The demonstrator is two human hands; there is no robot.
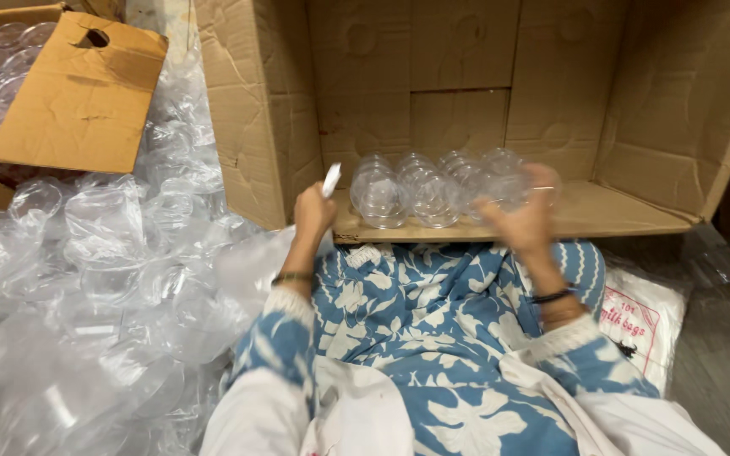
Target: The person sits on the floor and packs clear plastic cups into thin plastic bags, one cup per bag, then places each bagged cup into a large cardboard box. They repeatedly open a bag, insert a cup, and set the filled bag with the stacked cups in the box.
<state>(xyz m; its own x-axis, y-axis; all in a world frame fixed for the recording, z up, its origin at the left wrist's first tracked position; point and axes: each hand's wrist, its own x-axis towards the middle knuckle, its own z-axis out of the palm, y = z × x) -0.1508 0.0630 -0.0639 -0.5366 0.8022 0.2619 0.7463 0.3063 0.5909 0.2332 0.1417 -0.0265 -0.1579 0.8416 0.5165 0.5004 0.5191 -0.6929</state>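
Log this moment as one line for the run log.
left hand: holds small white piece | right hand: on clear jars | jars in cardboard box

I see clear plastic jars (416, 190), a brown cardboard box (551, 84), a blue tunic (433, 338) patterned with white flowers, and a black wristband (553, 295).
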